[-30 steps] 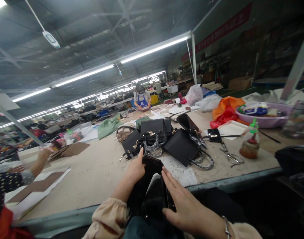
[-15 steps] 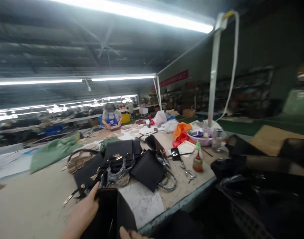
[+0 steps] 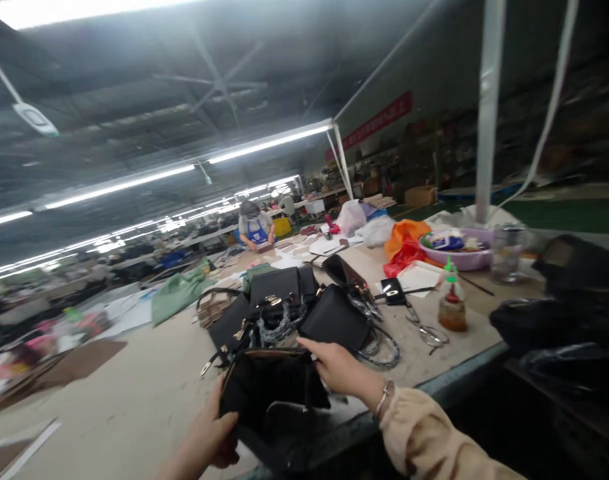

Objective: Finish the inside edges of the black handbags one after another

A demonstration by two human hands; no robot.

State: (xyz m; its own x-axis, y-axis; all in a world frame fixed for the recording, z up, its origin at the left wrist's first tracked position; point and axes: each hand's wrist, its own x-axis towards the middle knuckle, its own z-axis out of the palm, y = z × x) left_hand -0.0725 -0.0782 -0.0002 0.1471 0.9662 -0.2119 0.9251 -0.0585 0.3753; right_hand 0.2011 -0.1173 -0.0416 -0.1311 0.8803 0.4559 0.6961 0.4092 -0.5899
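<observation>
I hold a black handbag (image 3: 272, 393) open-side up at the near edge of the worktable (image 3: 134, 393). My left hand (image 3: 212, 433) grips its lower left corner, thumb over the front. My right hand (image 3: 334, 367) is closed on the bag's top rim at the right, a bracelet at the wrist. Just beyond lies a heap of black handbags (image 3: 294, 310) with gold clasps and wrapped handles.
Scissors (image 3: 427, 331), a small bottle (image 3: 452, 303), a purple basin (image 3: 462, 250), and orange and white plastic bags (image 3: 404, 237) lie to the right. A green bag (image 3: 177, 293) lies left. A person in a blue apron (image 3: 254, 227) works at the far end. Dark bins (image 3: 564, 320) stand right.
The view swung back left and down. My right hand moved from below the bag to its top rim; the bag now lies opened between both hands over the table edge.
</observation>
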